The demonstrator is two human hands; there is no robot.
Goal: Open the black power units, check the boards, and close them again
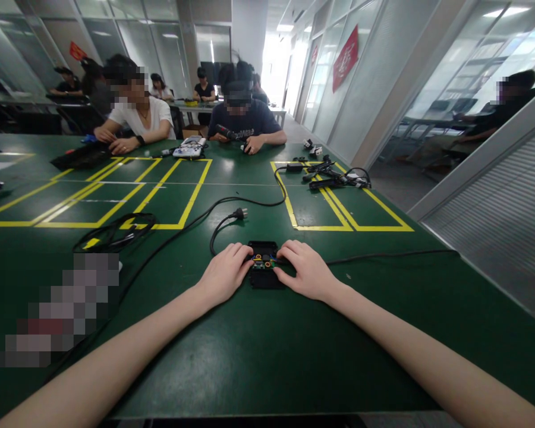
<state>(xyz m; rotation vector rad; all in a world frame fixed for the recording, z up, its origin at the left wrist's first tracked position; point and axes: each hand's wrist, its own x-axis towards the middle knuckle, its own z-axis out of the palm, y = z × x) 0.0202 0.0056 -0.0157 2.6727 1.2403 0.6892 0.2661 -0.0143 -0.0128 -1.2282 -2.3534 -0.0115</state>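
An opened black power adapter casing (267,280) lies on the green table in front of me, its two halves spread apart, one farther away and one nearer. Between them sits a small circuit board (262,263) with copper-coloured coils and coloured wires. My left hand (225,272) pinches the board's left end with thumb and fingers, while my right hand (307,272) grips its right end. Fingertips cover both ends. A black cord with a two-pin plug (238,214) curves out past my left hand. From beside my right hand, another black cable (396,255) runs to the table's right edge.
A coiled black cable (116,230) and a pixelated object (71,303) lie at left. A long cord with an adapter (294,169) crosses the table (232,368). Several black cables (334,175) are heaped at far right. Two people sit opposite, near a white device (189,147).
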